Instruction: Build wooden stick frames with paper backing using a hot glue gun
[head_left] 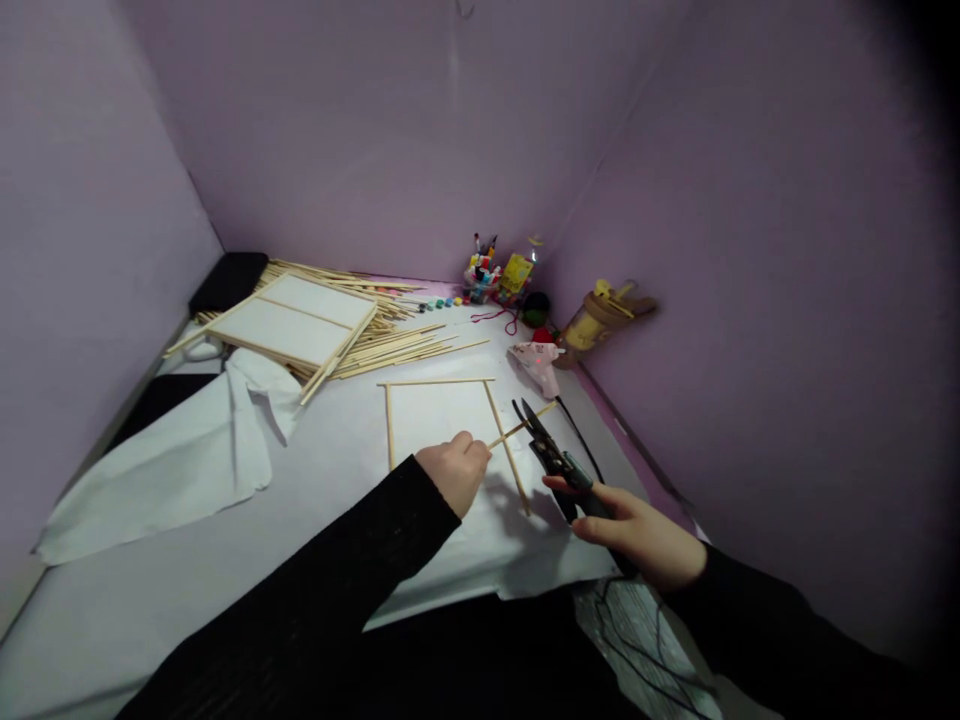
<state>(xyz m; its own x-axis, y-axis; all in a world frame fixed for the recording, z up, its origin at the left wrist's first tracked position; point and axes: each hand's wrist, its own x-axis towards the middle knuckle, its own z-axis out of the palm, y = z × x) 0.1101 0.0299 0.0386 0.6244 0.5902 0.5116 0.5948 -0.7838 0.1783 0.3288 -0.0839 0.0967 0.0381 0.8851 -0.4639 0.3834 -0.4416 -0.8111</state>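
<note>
My left hand (457,470) is closed around one end of a thin wooden stick (507,435), which slants up to the right above the table. In my right hand (626,525) is a pair of black pruning shears (551,455), its handles held between fingers and thumb. The blades are parted, and the stick passes between them or just behind; I cannot tell which. Below lies a wooden stick frame (389,420) on white paper, its near side hidden by my left hand and sleeve.
Several loose sticks (405,350) lie at the back, with a paper-covered stick panel (300,315) on top. A pink glue gun (538,365) stands at the right near a brown cup (592,325). A crumpled white cloth or sheet (172,460) lies left. Cables (652,650) hang at the front right.
</note>
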